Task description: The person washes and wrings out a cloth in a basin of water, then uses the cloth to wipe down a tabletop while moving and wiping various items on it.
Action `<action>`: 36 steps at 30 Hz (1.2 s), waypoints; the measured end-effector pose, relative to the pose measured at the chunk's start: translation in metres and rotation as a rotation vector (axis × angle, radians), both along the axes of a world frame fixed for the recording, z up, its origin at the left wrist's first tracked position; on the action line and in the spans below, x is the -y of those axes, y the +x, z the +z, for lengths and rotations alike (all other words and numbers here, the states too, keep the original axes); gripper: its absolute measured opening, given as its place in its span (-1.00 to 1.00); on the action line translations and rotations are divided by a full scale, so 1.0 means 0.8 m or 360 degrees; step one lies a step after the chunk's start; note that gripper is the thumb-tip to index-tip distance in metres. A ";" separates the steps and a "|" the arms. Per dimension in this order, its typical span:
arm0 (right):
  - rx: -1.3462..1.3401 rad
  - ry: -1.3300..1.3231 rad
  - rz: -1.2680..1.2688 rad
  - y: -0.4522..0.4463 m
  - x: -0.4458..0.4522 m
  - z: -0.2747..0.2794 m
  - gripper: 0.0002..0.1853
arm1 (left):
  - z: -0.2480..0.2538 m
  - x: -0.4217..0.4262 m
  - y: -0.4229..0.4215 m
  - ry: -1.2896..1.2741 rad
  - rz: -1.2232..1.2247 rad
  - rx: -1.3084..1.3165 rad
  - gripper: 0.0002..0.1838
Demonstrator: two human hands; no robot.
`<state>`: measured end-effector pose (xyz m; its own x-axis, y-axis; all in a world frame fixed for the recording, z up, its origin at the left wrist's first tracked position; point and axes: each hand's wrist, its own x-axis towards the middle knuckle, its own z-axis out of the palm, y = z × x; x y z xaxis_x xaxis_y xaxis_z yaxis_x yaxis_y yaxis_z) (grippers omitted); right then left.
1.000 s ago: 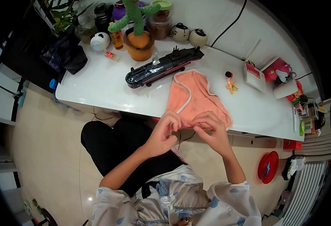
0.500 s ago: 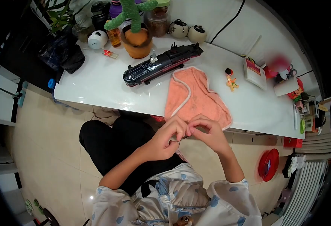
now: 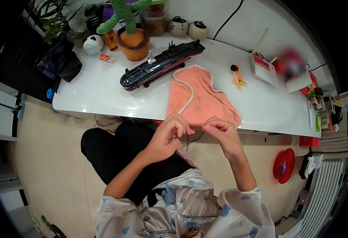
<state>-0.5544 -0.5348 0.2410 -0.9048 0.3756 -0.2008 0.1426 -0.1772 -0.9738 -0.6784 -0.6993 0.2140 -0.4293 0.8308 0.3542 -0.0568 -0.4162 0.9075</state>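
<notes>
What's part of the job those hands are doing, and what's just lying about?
Likely in use:
orange cloth, nearest the left hand and right hand
anything held: cannot tell

Seemingly just lying about:
black toy
flowerpot
small figure
red basin

to me this looks like a home: a toy train, toy cactus and jar on my white tabletop, leafy plant nearby, tiled floor below, radiator at right.

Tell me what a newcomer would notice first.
Probably the orange cloth, spread at the near edge of the white table, just beyond the left hand and right hand. Next would come the long black toy, farther back and left, with the green cactus figure in a pot behind it.
</notes>
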 end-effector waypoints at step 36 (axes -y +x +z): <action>-0.0490 -0.1588 0.0809 0.008 0.006 -0.011 -0.02 | -0.006 -0.014 -0.016 -0.0531 0.0359 0.0058 -0.78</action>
